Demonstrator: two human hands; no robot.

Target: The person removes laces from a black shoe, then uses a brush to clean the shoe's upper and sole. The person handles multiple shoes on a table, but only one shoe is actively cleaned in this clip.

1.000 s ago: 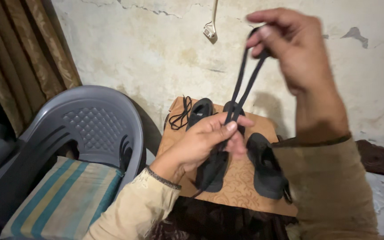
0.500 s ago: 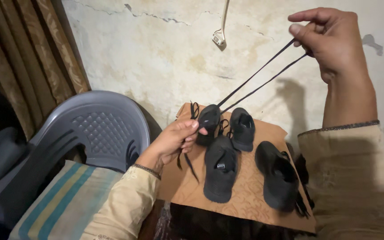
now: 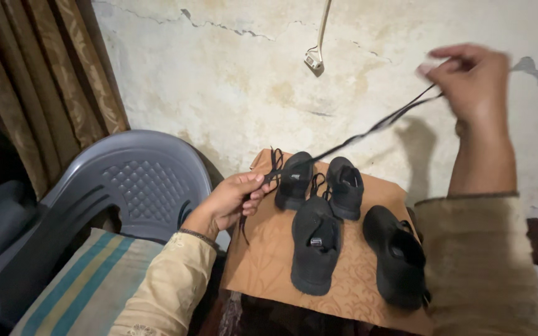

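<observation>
We stretch a black shoelace (image 3: 368, 130) over four black shoes.
Our left hand (image 3: 235, 200) pinches its low end; our blurred right hand (image 3: 474, 81) pinches the high end above the tan patterned cloth (image 3: 269, 249).

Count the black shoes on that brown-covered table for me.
4. Two at the back: back-left shoe beside the left hand, back-right shoe. Two nearer: front-middle shoe, front-right shoe, partly behind the sleeve. None seems hidden.
</observation>
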